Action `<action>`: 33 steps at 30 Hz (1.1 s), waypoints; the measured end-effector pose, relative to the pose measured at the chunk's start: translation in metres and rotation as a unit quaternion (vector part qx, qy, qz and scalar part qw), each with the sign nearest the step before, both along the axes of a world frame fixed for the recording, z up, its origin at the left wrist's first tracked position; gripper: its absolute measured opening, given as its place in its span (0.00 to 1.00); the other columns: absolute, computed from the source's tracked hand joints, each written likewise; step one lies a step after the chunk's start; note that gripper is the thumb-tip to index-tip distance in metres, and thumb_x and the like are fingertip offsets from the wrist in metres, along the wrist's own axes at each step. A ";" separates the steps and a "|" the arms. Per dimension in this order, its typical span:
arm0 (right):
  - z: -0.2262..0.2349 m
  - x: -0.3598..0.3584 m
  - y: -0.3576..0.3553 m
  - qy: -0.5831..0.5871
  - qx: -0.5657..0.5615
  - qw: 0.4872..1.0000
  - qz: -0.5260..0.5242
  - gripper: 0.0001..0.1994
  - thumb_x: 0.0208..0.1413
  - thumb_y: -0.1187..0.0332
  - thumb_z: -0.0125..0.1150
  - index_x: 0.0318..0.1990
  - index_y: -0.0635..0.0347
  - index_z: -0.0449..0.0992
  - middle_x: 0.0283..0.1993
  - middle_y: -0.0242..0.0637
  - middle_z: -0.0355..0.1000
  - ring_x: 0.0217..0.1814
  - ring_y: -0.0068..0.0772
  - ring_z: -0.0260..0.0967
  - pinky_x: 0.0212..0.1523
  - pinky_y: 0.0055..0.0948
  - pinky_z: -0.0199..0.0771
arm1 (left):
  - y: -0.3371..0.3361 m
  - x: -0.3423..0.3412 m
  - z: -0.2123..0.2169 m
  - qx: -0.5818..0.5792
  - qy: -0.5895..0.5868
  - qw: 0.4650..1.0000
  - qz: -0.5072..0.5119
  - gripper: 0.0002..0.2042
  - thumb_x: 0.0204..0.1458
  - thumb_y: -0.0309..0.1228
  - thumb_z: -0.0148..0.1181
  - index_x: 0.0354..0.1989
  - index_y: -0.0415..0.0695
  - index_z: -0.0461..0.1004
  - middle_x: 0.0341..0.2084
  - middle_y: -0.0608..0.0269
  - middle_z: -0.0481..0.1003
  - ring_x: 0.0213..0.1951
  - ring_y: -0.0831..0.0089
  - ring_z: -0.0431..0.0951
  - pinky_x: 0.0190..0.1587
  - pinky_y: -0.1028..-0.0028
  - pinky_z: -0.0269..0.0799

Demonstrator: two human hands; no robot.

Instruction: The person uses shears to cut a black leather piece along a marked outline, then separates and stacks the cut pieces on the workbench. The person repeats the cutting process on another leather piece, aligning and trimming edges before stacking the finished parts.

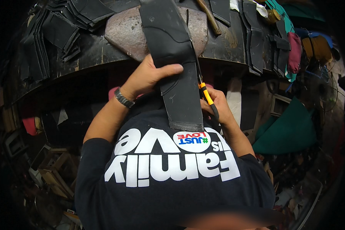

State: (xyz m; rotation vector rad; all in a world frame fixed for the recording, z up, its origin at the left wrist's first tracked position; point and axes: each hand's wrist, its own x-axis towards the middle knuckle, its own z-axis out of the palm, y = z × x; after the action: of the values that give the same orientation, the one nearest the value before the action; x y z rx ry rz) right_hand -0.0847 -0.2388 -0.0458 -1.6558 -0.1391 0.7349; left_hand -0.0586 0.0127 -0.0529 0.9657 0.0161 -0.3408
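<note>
A long black leather piece (171, 44) with stitched curved seams hangs from the bench edge down in front of my chest. Its lower end (186, 124) looks frayed and greyish. My left hand (151, 74) grips it from the left side, thumb lying across its face and the other fingers hidden behind. In my right hand (218, 103) is a pair of pliers (206, 94) with yellow and black handles. The tool's narrow dark jaws point up along the right edge of the leather, and whether they touch it is hard to tell.
A worn stone slab (124, 32) sits on the dark bench (92, 55) under the leather. A wooden-handled tool (209, 17) lies beyond it. Stacks of black leather pieces (59, 30) stand left, more (253, 38) at right. Green cloth (287, 130) and a fan (327, 90) are at right.
</note>
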 end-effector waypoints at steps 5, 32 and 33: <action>-0.003 -0.001 0.000 0.007 -0.037 0.999 0.002 0.16 0.51 0.61 0.72 0.36 0.64 0.74 0.26 0.24 0.65 0.27 0.15 0.58 0.29 0.19 0.61 | 0.010 0.015 0.013 -0.090 0.076 0.993 -0.009 0.14 0.52 0.27 0.65 0.46 0.35 0.75 0.39 0.57 0.79 0.40 0.70 0.81 0.43 0.69 0.80; -0.019 0.005 0.004 -0.072 -0.104 0.992 -0.013 0.15 0.51 0.64 0.71 0.30 0.63 0.70 0.23 0.25 0.62 0.26 0.15 0.54 0.26 0.20 0.56 | -0.017 0.005 0.001 -0.025 0.021 0.993 0.110 0.11 0.51 0.20 0.64 0.42 0.28 0.75 0.36 0.51 0.80 0.35 0.70 0.83 0.38 0.74 0.82; -0.022 0.004 0.006 -0.085 -0.083 0.993 -0.023 0.15 0.50 0.64 0.72 0.30 0.64 0.70 0.23 0.25 0.62 0.26 0.15 0.55 0.26 0.20 0.57 | -0.017 0.005 0.001 -0.028 0.021 0.993 0.110 0.11 0.51 0.20 0.64 0.42 0.28 0.75 0.36 0.51 0.80 0.35 0.69 0.83 0.38 0.74 0.82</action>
State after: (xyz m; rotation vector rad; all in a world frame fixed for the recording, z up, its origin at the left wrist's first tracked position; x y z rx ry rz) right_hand -0.0810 -0.2328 -0.0682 -1.8741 -0.1635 0.5812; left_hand -0.0536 -0.0043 -0.0522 0.8916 0.1497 -0.1566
